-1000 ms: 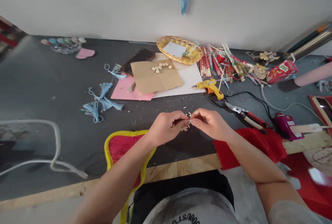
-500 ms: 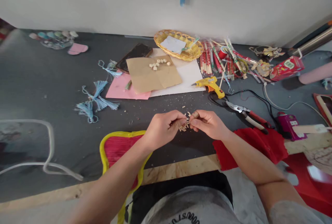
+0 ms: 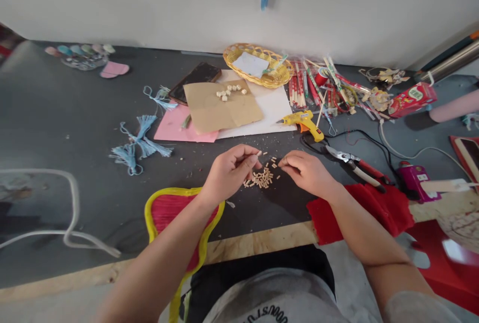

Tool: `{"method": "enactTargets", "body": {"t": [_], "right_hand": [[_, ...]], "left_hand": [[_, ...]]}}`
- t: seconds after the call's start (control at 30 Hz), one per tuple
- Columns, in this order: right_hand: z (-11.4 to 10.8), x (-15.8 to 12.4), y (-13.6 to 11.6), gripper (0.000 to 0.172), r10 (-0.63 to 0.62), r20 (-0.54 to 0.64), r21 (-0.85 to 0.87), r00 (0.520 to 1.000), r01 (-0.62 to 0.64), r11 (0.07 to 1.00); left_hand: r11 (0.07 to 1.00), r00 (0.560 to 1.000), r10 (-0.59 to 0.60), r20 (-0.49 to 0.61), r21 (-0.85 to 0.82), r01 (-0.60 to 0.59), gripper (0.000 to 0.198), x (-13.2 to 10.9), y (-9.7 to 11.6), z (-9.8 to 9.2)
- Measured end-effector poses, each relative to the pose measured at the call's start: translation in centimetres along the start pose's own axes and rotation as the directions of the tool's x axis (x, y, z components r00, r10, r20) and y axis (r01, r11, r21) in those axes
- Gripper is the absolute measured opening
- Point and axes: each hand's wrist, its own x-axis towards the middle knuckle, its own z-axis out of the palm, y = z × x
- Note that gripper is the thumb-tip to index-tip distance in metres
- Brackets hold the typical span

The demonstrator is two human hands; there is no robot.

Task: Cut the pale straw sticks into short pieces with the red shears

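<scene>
My left hand (image 3: 235, 168) pinches a short pale wooden stick piece (image 3: 259, 153) between thumb and forefinger, its tip poking out. Below its fingertips a small pile of cut wooden stick pieces (image 3: 263, 178) lies on the dark table, with a few strays around it. To the right of the pile, my right hand (image 3: 305, 171) has its thumb and fingers pressed together at the tips, close to the table. Whatever is between them, if anything, is too small to make out. A yellow glue gun (image 3: 305, 122) lies beyond my right hand.
Pruning shears (image 3: 355, 163) and red cloth (image 3: 362, 208) flank my right arm. Brown paper (image 3: 209, 113) bears several small cube-like pieces, near a wicker basket (image 3: 275, 82) and wrapped chopsticks (image 3: 297, 86). Blue tassels (image 3: 140, 138) lie left; a yellow-rimmed red shape (image 3: 168, 208) sits under my left forearm.
My hands have moved apart: the left slightly up and left, the right a little to the right. More of the pile of stick pieces now shows between them.
</scene>
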Motion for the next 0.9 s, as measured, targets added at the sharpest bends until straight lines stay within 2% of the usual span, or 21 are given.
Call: {"method": "enactTargets", "body": {"t": [0.13,0.2,0.27,0.37,0.43,0.5,0.73,0.8,0.9], "right_hand": [[-0.3,-0.2,-0.1,0.006,-0.013,0.189,-0.1,0.982,0.033,0.994],[-0.1,-0.2,-0.2,0.01,-0.028,0.22,-0.136,0.975,0.059,0.989],[0.0,-0.2,-0.5,0.012,-0.031,0.184,-0.134,0.982,0.056,0.989],[0.2,-0.1,-1.0,0.01,-0.03,0.011,-0.045,0.999,0.031,0.999],[0.3,-0.1,-1.2,0.009,-0.05,-0.11,-0.003,0.993,0.05,0.999],[0.3,0.0,-1.4,0.008,-0.095,-0.177,-0.024,0.98,0.093,0.995],[0.3,0.0,-2.1,0.012,-0.246,-0.175,-0.196,0.953,0.211,0.957],[0.3,-0.1,-2.2,0.012,-0.253,-0.179,-0.181,0.951,0.221,0.958],[0.3,-0.1,-2.2,0.009,-0.185,-0.213,-0.034,0.959,0.182,0.983]], "left_hand": [[0.984,0.996,-0.085,0.018,-0.154,0.086,0.013,0.2,0.0,-0.1],[0.972,0.992,-0.116,0.055,-0.199,0.124,0.014,0.3,-0.2,-0.1],[0.967,0.984,-0.147,0.104,-0.195,0.166,0.015,0.3,-0.3,0.1],[0.965,0.961,-0.196,0.196,-0.136,0.225,0.017,0.0,-0.3,0.6],[0.958,0.939,-0.222,0.264,-0.119,0.26,0.018,-0.3,-0.3,1.1],[0.946,0.918,-0.239,0.316,-0.136,0.293,0.018,-0.5,-0.2,1.5],[0.927,0.904,-0.265,0.336,-0.171,0.335,0.023,-0.6,-0.7,2.0],[0.932,0.904,-0.266,0.336,-0.152,0.33,0.024,-0.7,-0.7,2.0],[0.947,0.908,-0.258,0.33,-0.099,0.305,0.024,-0.8,-0.3,2.0]]}}
